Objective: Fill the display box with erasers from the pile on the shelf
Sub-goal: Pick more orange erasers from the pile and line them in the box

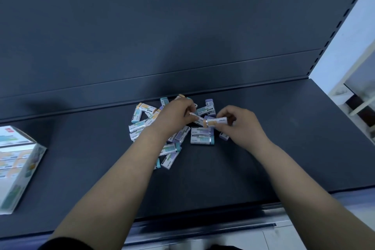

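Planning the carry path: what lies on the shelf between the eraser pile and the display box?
In the head view, only bare dark shelf lies between the eraser pile and the display box at the left edge. Nothing stands in that stretch.

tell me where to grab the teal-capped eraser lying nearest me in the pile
Probably pinch the eraser across its two long sides near the middle, coming from above. It lies flat on the shelf at the pile's near edge, its right side free; another eraser crowds its left.
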The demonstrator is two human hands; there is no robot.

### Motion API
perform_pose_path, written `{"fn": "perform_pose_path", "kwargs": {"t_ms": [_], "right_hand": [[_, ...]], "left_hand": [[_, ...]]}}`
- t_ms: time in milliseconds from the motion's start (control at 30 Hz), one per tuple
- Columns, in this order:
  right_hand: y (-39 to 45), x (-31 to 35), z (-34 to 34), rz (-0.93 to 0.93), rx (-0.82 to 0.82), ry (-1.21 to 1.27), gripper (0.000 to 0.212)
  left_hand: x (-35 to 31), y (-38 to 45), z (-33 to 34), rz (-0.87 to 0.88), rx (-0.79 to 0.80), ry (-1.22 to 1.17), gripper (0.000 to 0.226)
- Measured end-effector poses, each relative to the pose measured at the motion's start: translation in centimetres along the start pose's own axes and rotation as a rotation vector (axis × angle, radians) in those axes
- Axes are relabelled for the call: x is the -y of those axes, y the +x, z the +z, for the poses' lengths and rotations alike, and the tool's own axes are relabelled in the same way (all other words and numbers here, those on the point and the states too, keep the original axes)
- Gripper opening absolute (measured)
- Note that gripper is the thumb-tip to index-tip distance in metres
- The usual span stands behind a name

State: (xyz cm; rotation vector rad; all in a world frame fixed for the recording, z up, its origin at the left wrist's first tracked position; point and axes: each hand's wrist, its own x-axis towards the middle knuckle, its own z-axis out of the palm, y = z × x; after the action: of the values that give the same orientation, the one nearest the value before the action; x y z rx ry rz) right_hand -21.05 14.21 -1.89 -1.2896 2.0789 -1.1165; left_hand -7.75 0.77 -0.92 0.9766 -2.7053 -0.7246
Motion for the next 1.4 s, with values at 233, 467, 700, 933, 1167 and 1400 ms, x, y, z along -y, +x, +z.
{"fn": "perform_pose_path", "kwargs": {"t_ms": [233,467,700,933,1167,1400], "right_hand": [[-0.8,1.5,1.1,0.081,-0.057,0.301,0.016],[-1.3,5.9,5.5,0.071,-0.011,0.526,0.015],[-1.3,12.6,13.2,0.031,0.093,0.589,0.019],[-1.9,18.9,22.1,0.000,0.207,0.536,0.017],[-2.5,23.2,28.9,-0.017,0.232,0.443,0.014],[-3.1,25.2,33.2,0.020,0.181,0.391,0.009]], "left_hand": [[1.0,-2.4,-1.3,-0.095,-0.154,-0.261,0.007],[4.9,-7.6,-5.5,-0.154,-0.288,-0.350,0.013],[11.2,-14.2,-11.3,-0.177,-0.365,-0.318,0.022],[18.9,-20.6,-16.0,-0.252,-0.414,-0.368,0.013],[25.7,-24.9,-18.3,-0.292,-0.451,-0.372,0.020],[30.2,-26.5,-19.2,-0.277,-0.400,-0.378,0.022]]}}
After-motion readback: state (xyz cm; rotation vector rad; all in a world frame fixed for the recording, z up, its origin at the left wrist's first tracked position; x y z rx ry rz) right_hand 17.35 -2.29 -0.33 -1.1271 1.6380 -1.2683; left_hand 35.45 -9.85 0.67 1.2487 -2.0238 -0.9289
